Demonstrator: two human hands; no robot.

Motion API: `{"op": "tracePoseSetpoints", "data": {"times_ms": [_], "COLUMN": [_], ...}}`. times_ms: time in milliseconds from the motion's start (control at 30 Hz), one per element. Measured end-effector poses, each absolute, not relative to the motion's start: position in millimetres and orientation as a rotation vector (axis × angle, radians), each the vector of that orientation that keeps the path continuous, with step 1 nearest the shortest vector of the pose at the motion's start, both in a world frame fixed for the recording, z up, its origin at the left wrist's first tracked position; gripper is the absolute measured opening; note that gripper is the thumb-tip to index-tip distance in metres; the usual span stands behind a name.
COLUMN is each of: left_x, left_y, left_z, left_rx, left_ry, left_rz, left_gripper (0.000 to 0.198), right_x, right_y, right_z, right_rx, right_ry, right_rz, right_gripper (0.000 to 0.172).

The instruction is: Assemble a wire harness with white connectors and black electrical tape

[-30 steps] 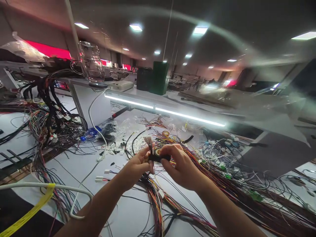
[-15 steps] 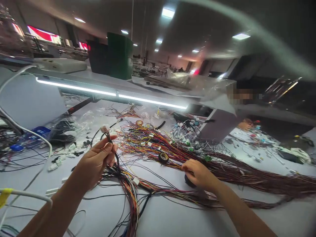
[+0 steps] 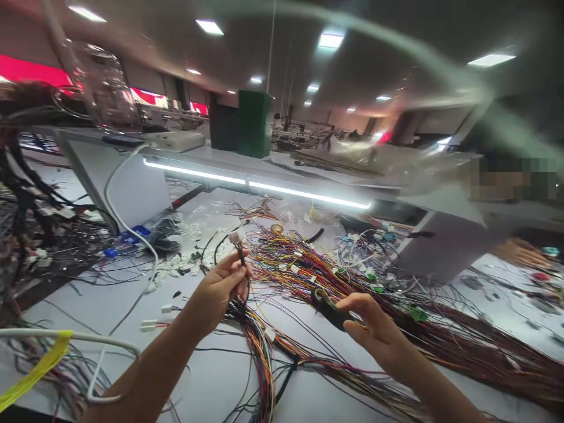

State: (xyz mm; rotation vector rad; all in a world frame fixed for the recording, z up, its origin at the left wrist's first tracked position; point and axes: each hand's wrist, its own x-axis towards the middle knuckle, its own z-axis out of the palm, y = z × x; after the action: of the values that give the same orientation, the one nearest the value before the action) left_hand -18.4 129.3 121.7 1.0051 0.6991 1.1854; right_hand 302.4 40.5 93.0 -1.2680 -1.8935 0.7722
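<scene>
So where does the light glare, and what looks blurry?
Head view: the light strip glares white, and a pale streak hazes the upper right; head view again: the jar looks soft, the left hand clearer.

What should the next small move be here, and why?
Probably the right hand should settle a firm pinch on the black tape roll before moving it. The fingers are at the roll's near side, but how firmly they grip is unclear. The left hand already pinches the dark wire bundle below its pale connector, so that end seems held.
</scene>
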Motion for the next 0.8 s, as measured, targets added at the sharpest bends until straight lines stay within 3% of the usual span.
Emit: {"op": "tracePoseSetpoints", "data": {"times_ms": [167, 333, 800], "left_x": [-13.8, -15.7, -9.6], "left_y": [121.8, 119.8, 124.0], "left_z": [125.7, 126.4, 102.7], "left_rx": [1.093, 1.081, 1.115], "left_ry": [0.693, 0.642, 0.664], "left_rz": [1.096, 1.039, 1.178], "left_gripper": [0.054, 0.062, 0.043], "right_x": [201.5, 160.5, 163.8], "right_y": [82.4, 102.5, 116.0], "right_z": [159.0, 177.2, 173.1], "right_rx": [-0.844, -0.804, -0.926], "right_ry": [-2.057, -2.178, -2.255], "right_rz": [0.586, 0.317, 0.159], "right_gripper": [0.018, 0.013, 0.006]}}
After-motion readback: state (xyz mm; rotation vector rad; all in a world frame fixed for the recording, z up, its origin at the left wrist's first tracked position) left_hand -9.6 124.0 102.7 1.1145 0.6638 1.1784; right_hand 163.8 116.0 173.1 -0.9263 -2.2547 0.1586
